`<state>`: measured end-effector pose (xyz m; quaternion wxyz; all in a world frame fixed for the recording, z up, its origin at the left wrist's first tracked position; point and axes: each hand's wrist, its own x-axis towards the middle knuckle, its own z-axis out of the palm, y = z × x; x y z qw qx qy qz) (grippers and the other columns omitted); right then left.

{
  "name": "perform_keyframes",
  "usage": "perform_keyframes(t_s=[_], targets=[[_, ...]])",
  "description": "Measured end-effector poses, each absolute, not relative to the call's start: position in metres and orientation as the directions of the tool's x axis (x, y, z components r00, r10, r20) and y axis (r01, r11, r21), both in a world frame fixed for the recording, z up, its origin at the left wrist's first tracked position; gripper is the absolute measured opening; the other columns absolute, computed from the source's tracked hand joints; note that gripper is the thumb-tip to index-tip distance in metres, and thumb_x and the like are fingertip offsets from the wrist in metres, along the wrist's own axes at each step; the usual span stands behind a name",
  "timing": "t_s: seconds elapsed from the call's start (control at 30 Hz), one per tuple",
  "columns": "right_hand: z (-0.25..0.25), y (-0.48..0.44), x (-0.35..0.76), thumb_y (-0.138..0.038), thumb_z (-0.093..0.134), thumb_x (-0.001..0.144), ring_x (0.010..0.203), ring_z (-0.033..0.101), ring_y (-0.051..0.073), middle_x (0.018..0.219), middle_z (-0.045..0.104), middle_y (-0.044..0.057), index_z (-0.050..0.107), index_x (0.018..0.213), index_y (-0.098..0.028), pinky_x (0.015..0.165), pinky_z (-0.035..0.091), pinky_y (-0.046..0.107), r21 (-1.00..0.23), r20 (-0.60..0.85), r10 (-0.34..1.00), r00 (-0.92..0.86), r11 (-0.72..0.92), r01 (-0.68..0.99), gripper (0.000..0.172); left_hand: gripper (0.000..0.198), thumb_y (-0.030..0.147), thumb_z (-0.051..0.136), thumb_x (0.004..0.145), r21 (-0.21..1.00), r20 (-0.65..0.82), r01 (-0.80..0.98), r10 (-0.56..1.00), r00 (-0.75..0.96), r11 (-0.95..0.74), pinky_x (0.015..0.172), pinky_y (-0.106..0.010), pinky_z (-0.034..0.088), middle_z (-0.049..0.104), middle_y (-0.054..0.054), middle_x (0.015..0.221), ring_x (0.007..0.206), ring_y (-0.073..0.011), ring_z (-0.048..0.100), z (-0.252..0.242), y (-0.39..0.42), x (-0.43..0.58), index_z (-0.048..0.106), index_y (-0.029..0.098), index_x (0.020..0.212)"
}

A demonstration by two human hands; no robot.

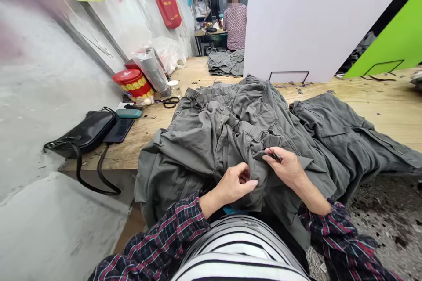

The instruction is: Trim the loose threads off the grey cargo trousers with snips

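A heap of grey cargo trousers (211,136) lies on the wooden table (379,105) and hangs over its near edge into my lap. My left hand (232,184) pinches a fold of the grey cloth near the waistband, thumb pressed to fingers. My right hand (285,167) holds a small dark tool (268,155), perhaps thread snips, against the same fold. Both my sleeves are dark plaid.
At the left lie a black shoulder bag (87,131), a phone (119,130), scissors (169,102), a red tin (133,83) and a roll in plastic (153,70). A white board (313,17) stands behind. A person (234,22) works at a far table; more grey garments (226,62) lie there.
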<state>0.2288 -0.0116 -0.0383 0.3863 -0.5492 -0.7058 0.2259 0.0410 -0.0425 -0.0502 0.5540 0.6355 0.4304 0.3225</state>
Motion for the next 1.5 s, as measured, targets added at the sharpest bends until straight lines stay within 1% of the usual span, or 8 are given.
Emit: perform_keyframes(t_s=[0.13, 0.37, 0.6, 0.77, 0.87, 0.97, 1.13, 1.5], targets=[[-0.022, -0.028, 0.225, -0.038, 0.057, 0.078, 0.058, 0.056, 0.013, 0.067, 0.063, 0.000, 0.064, 0.080, -0.017, 0.052, 0.044, 0.023, -0.804, 0.261, 0.960, -0.099, 0.273, 0.529, 0.021, 0.027, 0.032, 0.064, 0.071, 0.983, 0.021, 0.169, 0.959, 0.282, -0.072, 0.064, -0.023, 0.044, 0.062, -0.003, 0.078, 0.070, -0.0137, 0.054, -0.039, -0.036, 0.047, 0.060, 0.012, 0.088], [-0.007, -0.047, 0.225, -0.038, 0.059, 0.079, 0.072, 0.058, 0.016, 0.082, 0.062, 0.005, 0.061, 0.088, -0.019, 0.063, 0.044, 0.027, -0.507, 0.536, 0.844, -0.005, 0.327, 0.798, 0.022, 0.028, 0.033, 0.064, 0.073, 0.993, -0.025, -0.102, 0.939, 0.343, 0.064, 0.066, -0.024, 0.042, 0.060, -0.003, 0.079, 0.070, -0.0123, 0.050, -0.037, -0.030, 0.048, 0.059, 0.011, 0.089], [-0.016, -0.046, 0.180, -0.032, 0.059, 0.079, 0.064, 0.054, 0.013, 0.072, 0.058, 0.002, 0.063, 0.084, -0.019, 0.058, 0.043, 0.024, -0.717, 0.435, 0.901, -0.011, 0.353, 0.601, 0.015, 0.026, 0.037, 0.065, 0.072, 0.990, 0.126, 0.025, 0.966, 0.228, -0.136, 0.055, -0.020, 0.032, 0.042, 0.004, 0.060, 0.059, -0.0083, 0.036, -0.041, -0.035, 0.049, 0.053, 0.015, 0.065], [-0.002, -0.046, 0.188, -0.035, 0.052, 0.082, 0.053, 0.046, 0.010, 0.058, 0.052, -0.001, 0.058, 0.066, -0.017, 0.049, 0.038, 0.022, -0.864, 0.236, 0.946, -0.223, 0.309, 0.397, 0.025, 0.026, 0.038, 0.068, 0.069, 0.998, 0.048, -0.063, 0.960, 0.277, -0.031, 0.060, -0.022, 0.037, 0.055, 0.001, 0.065, 0.062, -0.0109, 0.045, -0.038, -0.034, 0.045, 0.062, 0.013, 0.069], [-0.001, -0.051, 0.210, -0.042, 0.051, 0.084, 0.056, 0.048, 0.012, 0.062, 0.055, -0.001, 0.058, 0.074, -0.018, 0.054, 0.038, 0.024, -0.727, 0.228, 0.923, -0.309, 0.372, 0.577, 0.027, 0.024, 0.035, 0.069, 0.068, 0.979, -0.043, -0.179, 0.950, 0.308, 0.102, 0.064, -0.023, 0.041, 0.062, -0.001, 0.071, 0.065, -0.0120, 0.051, -0.031, -0.033, 0.043, 0.066, 0.013, 0.076], [-0.009, -0.054, 0.225, -0.042, 0.047, 0.087, 0.070, 0.053, 0.017, 0.079, 0.060, 0.005, 0.056, 0.090, -0.016, 0.072, 0.038, 0.032, -0.371, 0.403, 0.875, -0.270, 0.426, 0.825, 0.028, 0.025, 0.033, 0.071, 0.066, 0.935, -0.106, -0.286, 0.934, 0.340, 0.210, 0.066, -0.024, 0.044, 0.065, -0.002, 0.074, 0.066, -0.0120, 0.054, -0.025, -0.033, 0.043, 0.067, 0.013, 0.081], [-0.011, -0.053, 0.217, -0.029, 0.045, 0.088, 0.074, 0.050, 0.019, 0.077, 0.056, 0.005, 0.056, 0.090, -0.017, 0.079, 0.031, 0.035, -0.001, 0.463, 0.802, -0.378, 0.427, 0.904, 0.017, 0.022, 0.028, 0.073, 0.064, 0.930, -0.092, -0.311, 0.941, 0.326, 0.198, 0.067, -0.022, 0.043, 0.066, -0.001, 0.074, 0.066, -0.0106, 0.054, -0.022, -0.033, 0.045, 0.069, 0.013, 0.079], [-0.002, -0.051, 0.211, -0.026, 0.043, 0.090, 0.067, 0.049, 0.015, 0.069, 0.054, 0.001, 0.052, 0.075, -0.019, 0.072, 0.030, 0.031, -0.125, 0.373, 0.846, -0.381, 0.452, 0.883, 0.018, 0.019, 0.025, 0.071, 0.065, 0.963, -0.026, -0.248, 0.951, 0.309, 0.107, 0.067, -0.023, 0.043, 0.066, -0.001, 0.074, 0.066, -0.0118, 0.054, -0.024, -0.035, 0.046, 0.071, 0.015, 0.081]])
